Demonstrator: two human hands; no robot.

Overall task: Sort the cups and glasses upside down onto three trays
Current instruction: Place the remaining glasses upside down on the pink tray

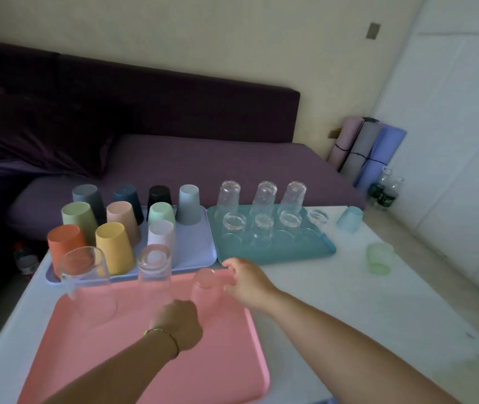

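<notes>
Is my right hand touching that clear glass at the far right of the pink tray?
Touching. The head view shows the right hand with fingers wrapped against the glass standing on the pink tray.

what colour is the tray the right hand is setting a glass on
Pink tray, seen in the head view.

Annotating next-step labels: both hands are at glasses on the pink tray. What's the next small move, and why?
Probably let go with the right hand and reach for the green cup. The third glass already stands upside down on the pink tray beside two others, while that cup and the blue cup sit on the table, off any tray. Whether the fingers grip the glass is unclear.
</notes>
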